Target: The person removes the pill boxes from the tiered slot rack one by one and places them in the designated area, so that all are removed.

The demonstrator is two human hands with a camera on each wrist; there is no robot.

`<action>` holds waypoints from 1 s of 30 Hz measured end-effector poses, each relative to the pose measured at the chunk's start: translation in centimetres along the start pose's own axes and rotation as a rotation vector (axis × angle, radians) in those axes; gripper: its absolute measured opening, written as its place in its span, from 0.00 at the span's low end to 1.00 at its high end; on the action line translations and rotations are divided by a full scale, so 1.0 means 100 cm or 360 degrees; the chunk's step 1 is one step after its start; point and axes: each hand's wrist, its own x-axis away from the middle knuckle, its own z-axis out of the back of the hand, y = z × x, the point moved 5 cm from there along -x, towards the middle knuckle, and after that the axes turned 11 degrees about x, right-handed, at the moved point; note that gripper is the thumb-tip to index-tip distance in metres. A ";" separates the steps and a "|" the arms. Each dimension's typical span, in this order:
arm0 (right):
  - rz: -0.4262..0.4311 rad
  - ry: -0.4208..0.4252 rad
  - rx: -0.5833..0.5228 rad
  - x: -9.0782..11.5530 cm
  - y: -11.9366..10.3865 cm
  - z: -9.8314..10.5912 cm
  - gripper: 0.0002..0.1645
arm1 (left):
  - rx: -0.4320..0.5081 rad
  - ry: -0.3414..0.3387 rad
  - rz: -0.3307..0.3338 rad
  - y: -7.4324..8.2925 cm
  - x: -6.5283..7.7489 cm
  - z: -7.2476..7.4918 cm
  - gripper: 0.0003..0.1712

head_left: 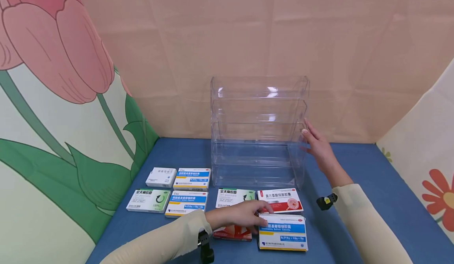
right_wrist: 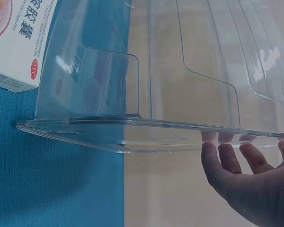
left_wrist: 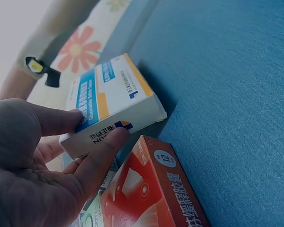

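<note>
My left hand (head_left: pixel 241 215) pinches the left edge of a white, blue and yellow medicine box (head_left: pixel 282 232), front right of the boxes. The left wrist view has the thumb on that box's printed face (left_wrist: pixel 104 92) and a finger against its side. Under the left hand lies a red medicine box (left_wrist: pixel 137 189), partly covered in the head view. My right hand (head_left: pixel 320 151) touches the right side of a clear tiered plastic rack (head_left: pixel 252 164). From the right wrist, its fingertips rest on the outside of the side panel (right_wrist: pixel 165 137).
Left of the rack lie a small white box (head_left: pixel 161 177), a green-and-white box (head_left: pixel 148 200) and two blue-and-white boxes (head_left: pixel 186 203). Before the rack are another green-and-white box (head_left: pixel 230 197) and a red-and-white box (head_left: pixel 280 200). A blue cloth (head_left: pixel 349 163) covers the table.
</note>
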 end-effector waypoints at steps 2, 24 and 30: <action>0.0000 -0.0002 0.0003 0.000 -0.001 0.000 0.37 | -0.0001 -0.0012 0.0005 0.000 0.000 -0.001 0.14; 0.0069 -0.0131 0.0143 0.004 -0.011 0.013 0.41 | -0.0801 0.0303 -0.0175 0.024 0.027 0.048 0.16; 0.0082 -0.0080 0.0327 0.010 -0.003 0.031 0.41 | -0.0935 0.0503 -0.0323 0.031 0.047 0.093 0.17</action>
